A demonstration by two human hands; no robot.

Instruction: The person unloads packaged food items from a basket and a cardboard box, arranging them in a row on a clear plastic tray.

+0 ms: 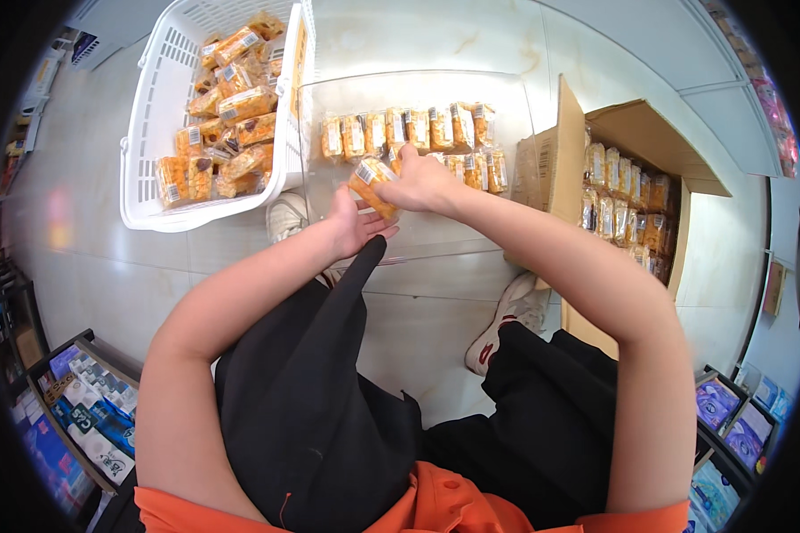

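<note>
My right grip (420, 184) pinches 1 wrapped snack (369, 180), upper middle of the frame; my left grip (356, 227) is spread just below. Likely light, slippery, crumbly: hold its sides gently.

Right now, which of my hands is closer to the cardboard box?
Right. Your right hand, gripping a wrapped pack, is left of the cardboard box; your left hand is farther left, open beside that pack.
</note>
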